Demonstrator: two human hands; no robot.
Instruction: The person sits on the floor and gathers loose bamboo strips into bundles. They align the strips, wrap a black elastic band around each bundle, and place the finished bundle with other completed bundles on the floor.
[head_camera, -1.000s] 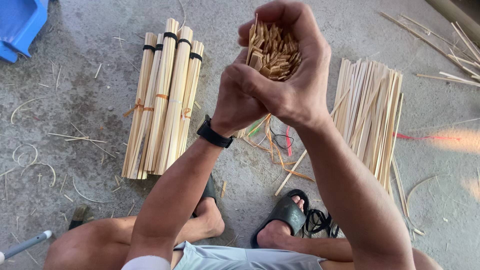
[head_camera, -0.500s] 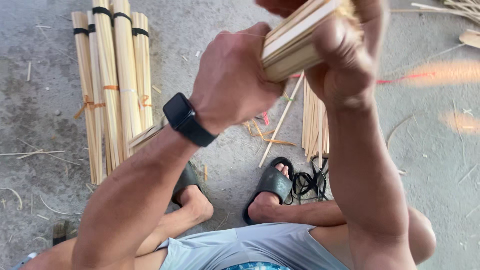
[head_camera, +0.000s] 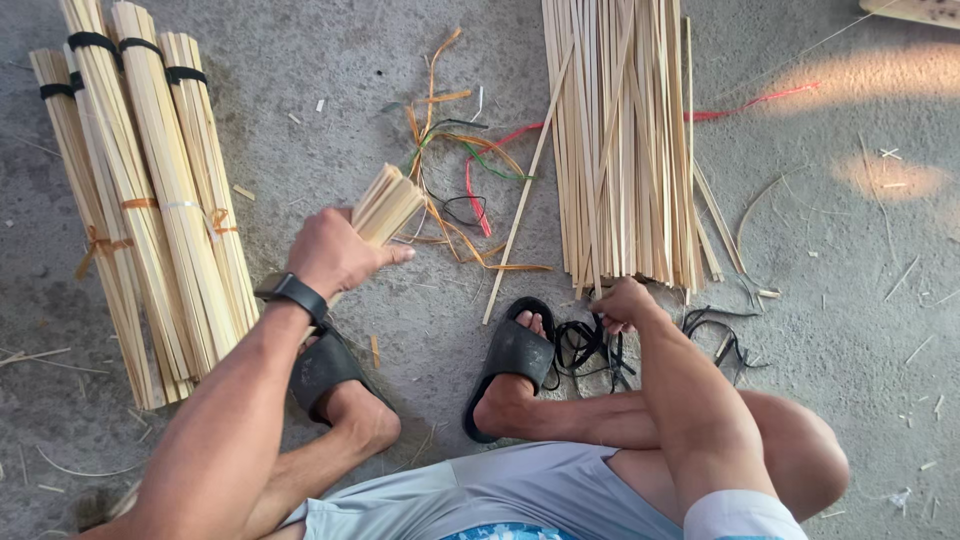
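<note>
Centrally, a small bundle of bamboo splints (head_camera: 388, 203) was held in the left hand (head_camera: 338, 252), the fingers clenched around its lower end, the cut ends tilted up and to the right, clear of the concrete floor (head_camera: 850, 300). A black wristwatch (head_camera: 292, 292) was worn on the left wrist.

The right hand (head_camera: 622, 300) was lowered to a heap of black bands (head_camera: 590, 345) lying on the floor just beside the right foot; its fingers were curled down into the bands, though whether a band was actually gripped could not be told.

Items recorded about the hands:
- Tied bundles of splints (head_camera: 150, 200), several, laid side by side on the floor at left, bound with black bands at the upper end and orange ties near the middle.
- Loose splints (head_camera: 625, 140), an unbound pile laid lengthwise on the floor at upper right, its near ends just above the right hand; one splint was lying slantwise across the pile's left edge.
- Coloured strings (head_camera: 465, 175), orange, green, red and black, tangled on the floor between the held bundle and the loose pile.
- Black sandals, one on the left foot (head_camera: 322, 365) below the left wrist, one on the right foot (head_camera: 512, 360).
- Grey shorts (head_camera: 480, 495), worn by the squatting person, seen at the lower edge.
- Red strip (head_camera: 750, 103), lying on the floor to the right of the loose pile.
</note>
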